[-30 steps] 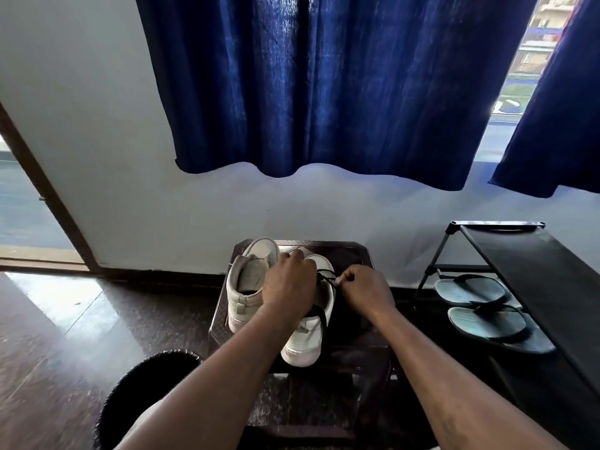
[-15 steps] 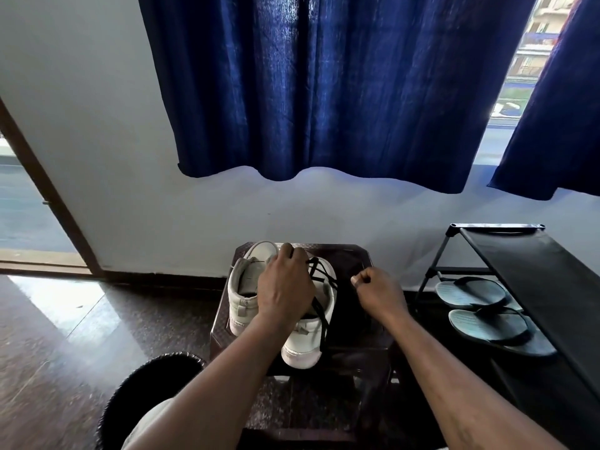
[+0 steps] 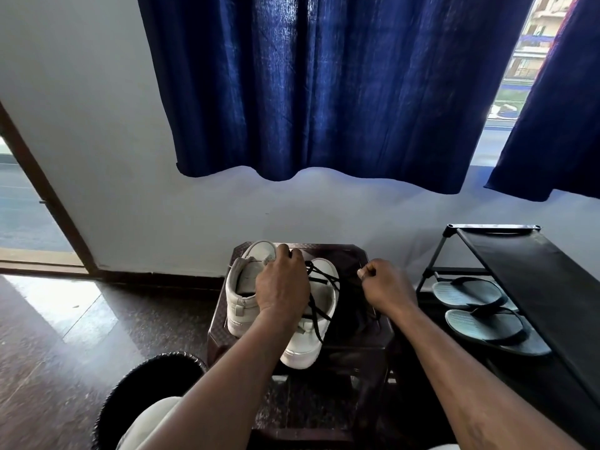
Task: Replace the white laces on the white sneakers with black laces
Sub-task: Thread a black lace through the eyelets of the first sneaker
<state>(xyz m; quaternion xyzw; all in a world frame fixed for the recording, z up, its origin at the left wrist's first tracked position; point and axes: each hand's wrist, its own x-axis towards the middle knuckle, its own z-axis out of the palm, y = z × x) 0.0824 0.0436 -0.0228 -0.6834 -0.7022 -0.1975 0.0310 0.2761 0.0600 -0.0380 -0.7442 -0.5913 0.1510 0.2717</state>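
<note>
Two white sneakers stand on a dark stool (image 3: 363, 339). The left sneaker (image 3: 242, 293) has its heel toward me. On the right sneaker (image 3: 319, 306) a black lace (image 3: 319, 287) crosses the tongue, with loose ends hanging over its side. My left hand (image 3: 282, 284) lies over the top of the sneakers with fingers curled down, holding the right one steady. My right hand (image 3: 384, 285) is to the right of the shoe, above the stool, fingers curled and pinching the end of the black lace. No white lace shows.
A black round bin (image 3: 146, 384) stands on the floor at my lower left. A black shoe rack (image 3: 519, 254) to the right holds two grey flip-flops (image 3: 480, 310). Blue curtains (image 3: 324, 86) hang over the wall behind. An open doorway is at far left.
My right hand has pulled away from the shoe to the right, drawing the black lace out. My left hand has shifted a little toward the toe end.
</note>
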